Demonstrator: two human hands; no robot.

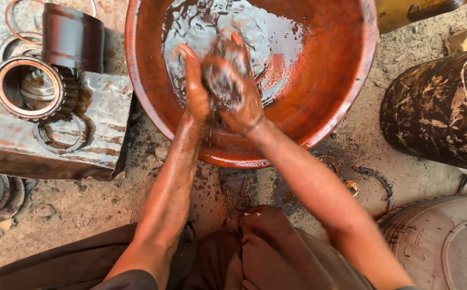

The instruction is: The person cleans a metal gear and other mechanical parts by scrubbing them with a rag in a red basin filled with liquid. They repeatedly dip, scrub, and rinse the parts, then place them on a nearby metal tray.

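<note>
A wide orange-red basin (346, 80) sits on the dirt ground and holds dark, oily liquid (244, 32). Both my hands are over its near side, wet and coated in dark grime. My left hand (195, 86) is flat and upright, pressed against a small dark, greasy lump (220, 75). My right hand (241, 102) curls around that lump from the other side. What the lump is cannot be made out under the grime.
A rusty metal plate (8, 134) at the left carries a toothed bearing ring (32, 88), a dark metal sleeve (72, 37) and thin rings (61, 134). A grimy drum (437, 113) lies at the right, a tyre (443, 241) at the lower right.
</note>
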